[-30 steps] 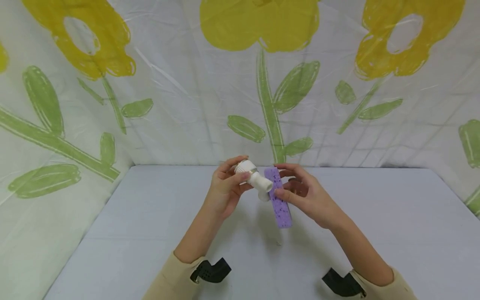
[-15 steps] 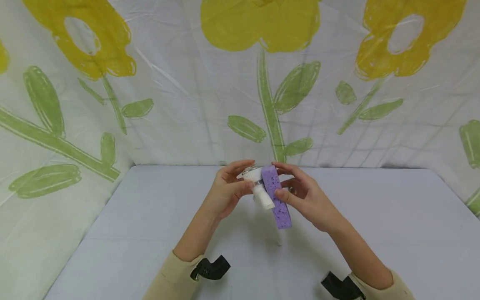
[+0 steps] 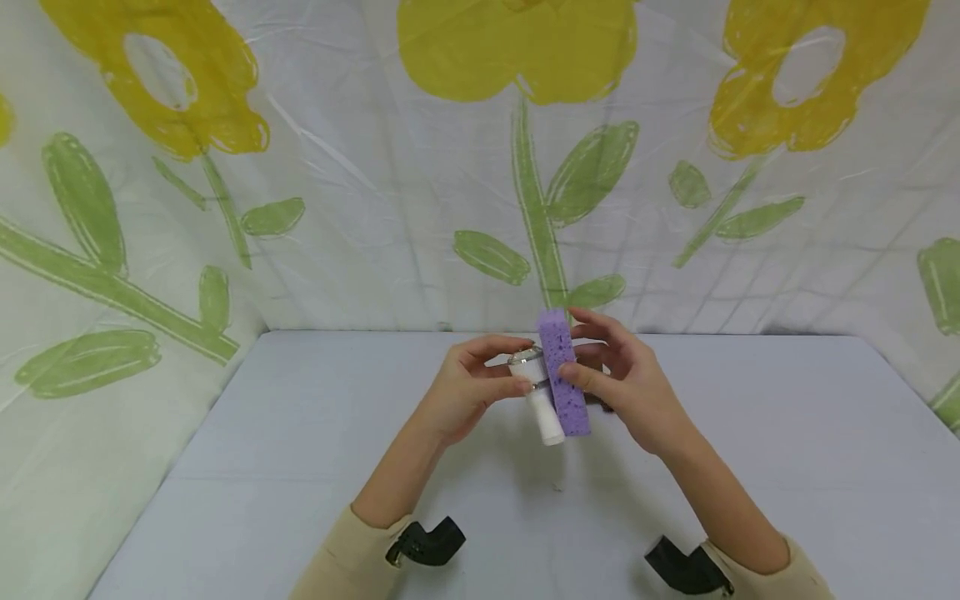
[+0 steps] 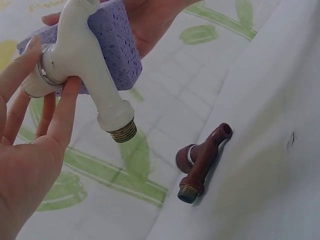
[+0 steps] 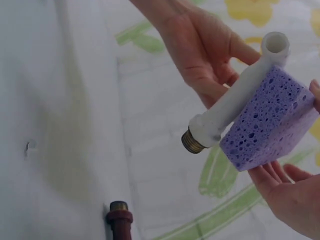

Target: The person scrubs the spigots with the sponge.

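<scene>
A white tap [image 4: 82, 55] with a brass threaded end is pinched by its round knob between the thumb and fingers of my left hand [image 3: 468, 387]. My right hand [image 3: 630, 387] grips a purple sponge [image 3: 564, 375] by its edges. The sponge's broad face lies against the tap's body, as the right wrist view shows. In that view the tap's open spout [image 5: 276, 44] points up past the sponge, and its threaded end [image 5: 192, 142] sticks out below. The sponge hides part of the tap in the head view.
A dark red tap [image 4: 202, 160] with a threaded end lies on the white table [image 3: 300, 442], mostly hidden behind my right hand in the head view. Behind the table hangs a white sheet [image 3: 360, 208] printed with yellow flowers. Black curved pieces [image 3: 426, 542] sit at both cuffs.
My left hand has turned the tap so its spout end points down toward me, and moved it right. The sponge has shifted slightly up and right, and the dark red tap now shows behind my right hand.
</scene>
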Demonstrator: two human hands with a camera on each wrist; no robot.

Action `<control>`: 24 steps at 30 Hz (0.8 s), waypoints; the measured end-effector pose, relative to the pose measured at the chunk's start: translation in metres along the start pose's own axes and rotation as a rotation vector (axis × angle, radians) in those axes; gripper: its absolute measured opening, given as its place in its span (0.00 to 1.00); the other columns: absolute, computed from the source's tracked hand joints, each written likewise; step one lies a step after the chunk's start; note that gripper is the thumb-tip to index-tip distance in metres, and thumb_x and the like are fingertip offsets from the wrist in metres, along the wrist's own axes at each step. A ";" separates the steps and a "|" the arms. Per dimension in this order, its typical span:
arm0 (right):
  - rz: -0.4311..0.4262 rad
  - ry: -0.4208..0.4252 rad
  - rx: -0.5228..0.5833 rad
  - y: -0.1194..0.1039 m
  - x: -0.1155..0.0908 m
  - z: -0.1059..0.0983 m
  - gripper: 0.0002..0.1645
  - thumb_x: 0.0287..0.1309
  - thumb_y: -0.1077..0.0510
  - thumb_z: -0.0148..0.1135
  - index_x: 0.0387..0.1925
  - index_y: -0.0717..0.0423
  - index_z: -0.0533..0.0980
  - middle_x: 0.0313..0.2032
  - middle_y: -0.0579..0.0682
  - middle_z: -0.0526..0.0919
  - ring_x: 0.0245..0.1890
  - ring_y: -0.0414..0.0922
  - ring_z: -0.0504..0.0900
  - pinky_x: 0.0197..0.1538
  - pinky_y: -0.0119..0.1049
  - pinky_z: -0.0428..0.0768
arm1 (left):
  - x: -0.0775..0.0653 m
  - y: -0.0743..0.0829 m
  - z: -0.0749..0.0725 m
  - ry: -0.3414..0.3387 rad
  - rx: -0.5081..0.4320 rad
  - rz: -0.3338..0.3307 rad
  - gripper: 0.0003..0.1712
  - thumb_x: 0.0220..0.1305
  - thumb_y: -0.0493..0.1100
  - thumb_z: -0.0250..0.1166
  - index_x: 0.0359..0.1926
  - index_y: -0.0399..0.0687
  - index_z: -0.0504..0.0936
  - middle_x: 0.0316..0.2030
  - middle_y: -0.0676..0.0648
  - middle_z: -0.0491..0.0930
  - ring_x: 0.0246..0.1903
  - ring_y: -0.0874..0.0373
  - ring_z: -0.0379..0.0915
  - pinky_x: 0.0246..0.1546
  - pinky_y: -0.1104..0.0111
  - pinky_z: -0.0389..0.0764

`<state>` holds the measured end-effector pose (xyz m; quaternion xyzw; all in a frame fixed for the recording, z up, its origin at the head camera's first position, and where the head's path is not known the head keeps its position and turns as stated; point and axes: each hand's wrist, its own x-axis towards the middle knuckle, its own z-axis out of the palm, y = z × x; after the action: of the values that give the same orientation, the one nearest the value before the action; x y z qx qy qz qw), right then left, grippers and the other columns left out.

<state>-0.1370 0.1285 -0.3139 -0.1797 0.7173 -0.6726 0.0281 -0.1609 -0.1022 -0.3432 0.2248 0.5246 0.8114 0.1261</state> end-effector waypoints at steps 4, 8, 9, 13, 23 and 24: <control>0.039 0.024 0.038 0.000 0.000 0.000 0.34 0.71 0.62 0.67 0.74 0.64 0.67 0.55 0.47 0.83 0.52 0.39 0.85 0.40 0.34 0.89 | 0.000 0.000 0.004 0.025 0.009 -0.015 0.29 0.59 0.20 0.65 0.46 0.61 0.90 0.50 0.52 0.82 0.42 0.60 0.87 0.46 0.70 0.87; 0.045 0.051 0.036 0.003 0.001 0.002 0.31 0.73 0.60 0.67 0.71 0.65 0.70 0.53 0.47 0.85 0.48 0.40 0.86 0.36 0.34 0.89 | 0.000 -0.001 0.004 0.046 0.000 -0.005 0.27 0.60 0.20 0.65 0.45 0.59 0.90 0.50 0.52 0.82 0.42 0.60 0.86 0.46 0.70 0.87; 0.045 0.056 0.022 0.003 0.000 0.002 0.31 0.73 0.59 0.67 0.72 0.64 0.70 0.55 0.48 0.84 0.48 0.40 0.85 0.36 0.33 0.89 | 0.000 -0.001 0.004 0.053 -0.003 -0.001 0.27 0.60 0.20 0.65 0.45 0.59 0.90 0.50 0.52 0.82 0.42 0.60 0.86 0.46 0.70 0.87; 0.048 0.026 -0.036 0.005 0.000 -0.001 0.34 0.76 0.55 0.64 0.75 0.63 0.67 0.66 0.59 0.75 0.49 0.37 0.85 0.41 0.31 0.89 | 0.000 -0.002 0.003 0.084 -0.022 0.008 0.27 0.62 0.20 0.65 0.48 0.57 0.91 0.51 0.52 0.83 0.44 0.59 0.85 0.47 0.69 0.88; 0.044 -0.262 -0.018 0.001 0.001 -0.019 0.43 0.76 0.61 0.61 0.84 0.57 0.53 0.70 0.66 0.73 0.59 0.40 0.81 0.52 0.33 0.85 | 0.001 0.001 -0.002 0.112 -0.038 0.025 0.24 0.62 0.26 0.69 0.57 0.46 0.89 0.52 0.53 0.84 0.45 0.59 0.86 0.48 0.69 0.87; 0.041 -0.269 -0.011 0.001 0.001 -0.019 0.45 0.75 0.62 0.62 0.84 0.57 0.52 0.69 0.65 0.74 0.59 0.41 0.81 0.52 0.33 0.85 | 0.001 0.001 -0.002 0.111 -0.042 0.029 0.24 0.62 0.26 0.69 0.57 0.45 0.89 0.52 0.52 0.84 0.45 0.59 0.86 0.48 0.69 0.87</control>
<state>-0.1441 0.1463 -0.3129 -0.2536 0.7142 -0.6379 0.1369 -0.1624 -0.1036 -0.3431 0.1841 0.5102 0.8353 0.0898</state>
